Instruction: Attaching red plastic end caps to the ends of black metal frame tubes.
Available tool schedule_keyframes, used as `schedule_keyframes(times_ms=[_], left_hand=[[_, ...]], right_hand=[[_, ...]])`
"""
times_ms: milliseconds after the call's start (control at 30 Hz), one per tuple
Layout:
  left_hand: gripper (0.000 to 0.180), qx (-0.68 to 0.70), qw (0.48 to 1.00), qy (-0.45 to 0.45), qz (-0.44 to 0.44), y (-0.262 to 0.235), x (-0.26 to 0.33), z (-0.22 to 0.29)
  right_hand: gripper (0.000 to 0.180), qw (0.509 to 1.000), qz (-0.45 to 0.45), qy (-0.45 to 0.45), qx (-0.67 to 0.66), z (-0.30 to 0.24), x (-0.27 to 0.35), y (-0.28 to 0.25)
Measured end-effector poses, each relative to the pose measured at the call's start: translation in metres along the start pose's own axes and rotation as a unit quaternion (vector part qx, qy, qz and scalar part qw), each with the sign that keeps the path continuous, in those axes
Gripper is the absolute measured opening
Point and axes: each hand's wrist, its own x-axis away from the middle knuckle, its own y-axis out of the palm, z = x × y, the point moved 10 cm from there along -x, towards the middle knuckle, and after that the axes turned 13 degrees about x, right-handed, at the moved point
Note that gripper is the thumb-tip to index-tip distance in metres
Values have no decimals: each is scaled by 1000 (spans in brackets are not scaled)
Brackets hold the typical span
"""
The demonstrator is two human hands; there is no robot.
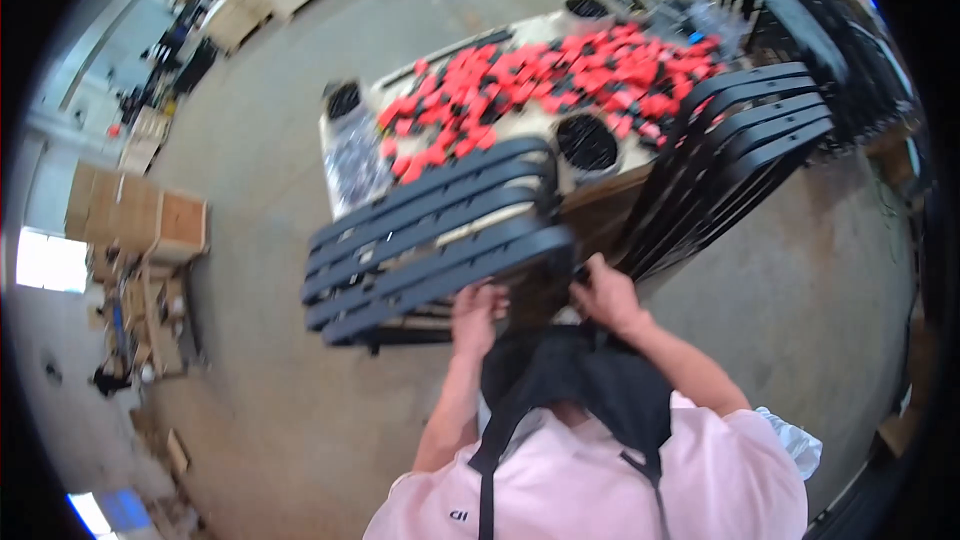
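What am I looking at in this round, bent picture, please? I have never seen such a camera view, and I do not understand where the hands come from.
There is no machine here: a person works with two bare hands. One wide fisheye camera on the person's head looks down, so straight edges bend near the rim and the forearms enter from below.

The left hand and the right hand grip a black slatted plastic panel at its near edge, fingers closed on it. Behind it stands a wooden worktable covered with many small red plastic parts. More black slatted panels lean against its right side. Cardboard boxes stand on the concrete floor at the left.
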Motion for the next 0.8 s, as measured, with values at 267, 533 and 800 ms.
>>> schedule_keyframes(times_ms=[267,533,800], left_hand=[[24,185,973,-71,-122,40,66,-18],[30,156,983,-47,-83,48,86,-8],[29,41,998,30,-33,52,91,3]], right_hand=[[37,999,-26,-31,-25,-12,-11,25],[37,999,-25,-34,-24,-11,-6,22],[37,998,-14,-46,-28,-8,-7,19]])
